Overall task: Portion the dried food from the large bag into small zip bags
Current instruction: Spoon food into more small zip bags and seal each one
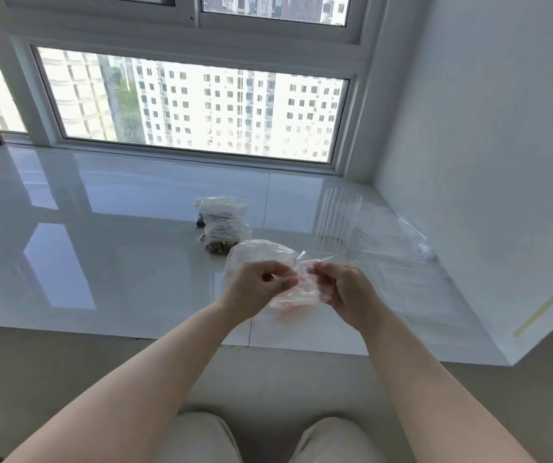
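Both hands hold a small clear zip bag (302, 289) with a red zip line, just above the white sill. My left hand (255, 289) pinches its left edge and my right hand (342, 289) pinches its top right edge. Behind the hands lies a crumpled clear bag (255, 253). Further back, small clear bags holding dark dried food (223, 228) lie stacked on the sill. I cannot tell whether the held bag contains anything.
A tall ribbed clear glass (337, 222) stands right of the bags. Flat clear plastic bags (398, 242) lie beside it toward the white wall (485, 162). The glossy sill (101, 245) runs under a window; its front edge is near my knees.
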